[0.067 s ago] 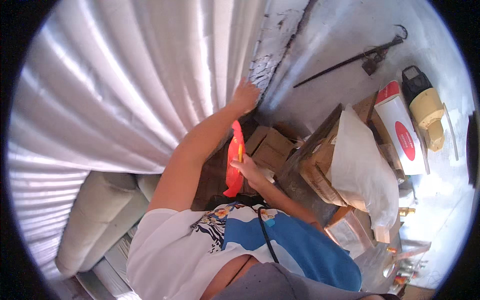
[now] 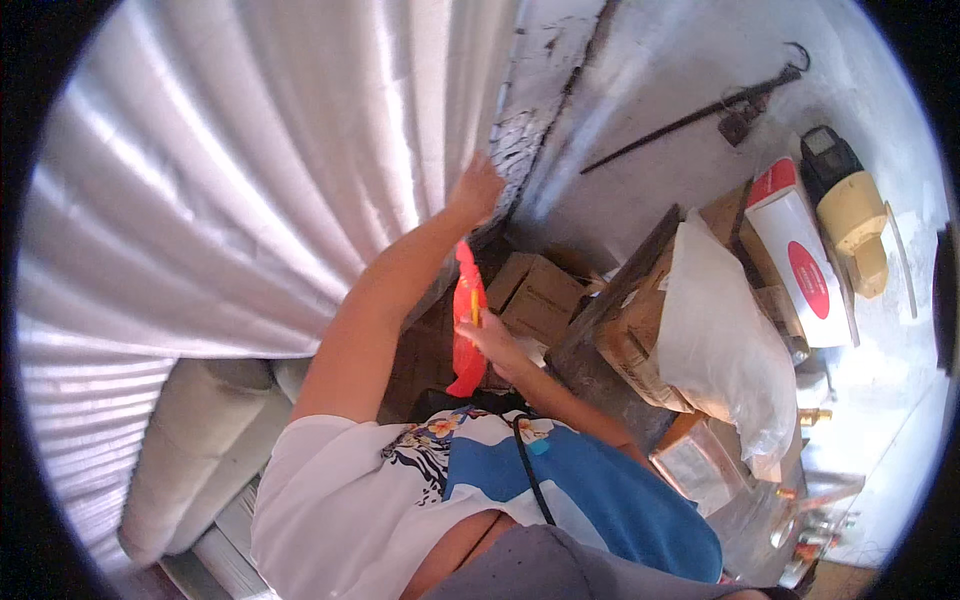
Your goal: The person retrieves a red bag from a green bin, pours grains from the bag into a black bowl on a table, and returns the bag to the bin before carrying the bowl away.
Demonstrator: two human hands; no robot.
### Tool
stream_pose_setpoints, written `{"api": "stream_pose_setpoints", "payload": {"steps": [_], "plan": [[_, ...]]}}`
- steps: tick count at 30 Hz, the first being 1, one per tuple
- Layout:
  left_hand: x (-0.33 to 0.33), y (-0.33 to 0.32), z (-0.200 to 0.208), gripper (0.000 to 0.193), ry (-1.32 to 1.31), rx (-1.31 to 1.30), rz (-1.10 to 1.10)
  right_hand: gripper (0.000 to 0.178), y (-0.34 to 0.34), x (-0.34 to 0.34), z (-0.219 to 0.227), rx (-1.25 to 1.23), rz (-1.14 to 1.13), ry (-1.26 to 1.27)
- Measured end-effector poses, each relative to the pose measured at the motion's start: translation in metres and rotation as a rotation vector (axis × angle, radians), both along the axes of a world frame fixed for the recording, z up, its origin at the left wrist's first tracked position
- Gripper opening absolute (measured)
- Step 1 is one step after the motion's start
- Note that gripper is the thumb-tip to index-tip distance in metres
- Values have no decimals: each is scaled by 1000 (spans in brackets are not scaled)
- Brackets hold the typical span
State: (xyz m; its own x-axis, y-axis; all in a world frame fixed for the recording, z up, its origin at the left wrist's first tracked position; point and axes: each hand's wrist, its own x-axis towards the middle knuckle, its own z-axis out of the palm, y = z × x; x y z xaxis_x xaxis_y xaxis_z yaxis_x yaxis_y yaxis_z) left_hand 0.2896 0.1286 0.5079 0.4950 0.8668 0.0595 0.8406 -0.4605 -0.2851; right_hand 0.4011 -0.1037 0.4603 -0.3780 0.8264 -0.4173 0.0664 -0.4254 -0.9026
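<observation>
A long silvery-white curtain (image 2: 270, 150) hangs in folds over the left and the middle. My left hand (image 2: 480, 188) reaches up to its right edge, closed against the cloth beside the peeling wall corner; the fingertips are slightly blurred. Lower down, in front of my body, my right hand (image 2: 485, 335) is closed round a bright red, limp strip (image 2: 467, 365) that looks like cloth or plastic. A thin yellow stick (image 2: 475, 308) stands upright in the same hand, against the red strip. The lower end of the stick is hidden by the fingers.
Cardboard boxes (image 2: 540, 298) stand in the corner beyond my right hand. On the right, a table (image 2: 575, 350) carries a carton under white plastic sheeting (image 2: 720, 330) and a red-and-white box (image 2: 800, 260). A padded grey-beige sofa (image 2: 200, 440) is at the lower left. A metal rod (image 2: 680, 125) hangs on the wall.
My left hand has shifted slightly left along with the curtain's edge, and the whole view has moved a little. The right hand still holds the red strip and yellow stick.
</observation>
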Motion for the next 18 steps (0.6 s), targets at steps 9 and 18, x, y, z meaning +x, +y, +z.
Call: {"api": "stream_pose_setpoints", "payload": {"steps": [9, 18], "plan": [[-245, -37, -117, 29, -515, -147, 494, 20, 48, -4, -25, 183, -7, -277], [-385, -245, -230, 27, -251, -1020, 1056, 30, 99, -25, 5, 274, -31, -398]]}}
